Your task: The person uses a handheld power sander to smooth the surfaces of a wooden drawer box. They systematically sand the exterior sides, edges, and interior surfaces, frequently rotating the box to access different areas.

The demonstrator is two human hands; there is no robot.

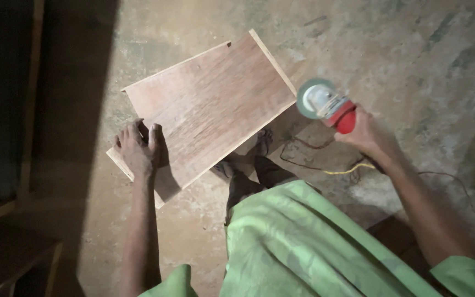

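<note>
Head view: left hand [137, 151] steadies flat plywood panel [210, 107]; right hand [363, 132] grips red disc sander [325, 104]

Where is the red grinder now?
In the head view, the red grinder is in the right hand, beside the wooden board's right edge, above the floor.

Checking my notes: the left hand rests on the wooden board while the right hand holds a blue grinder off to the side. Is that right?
Not quite: the head view shows the grinder is red, not blue. The left hand does rest on the board, and the right hand holds the grinder off to the side.
</note>
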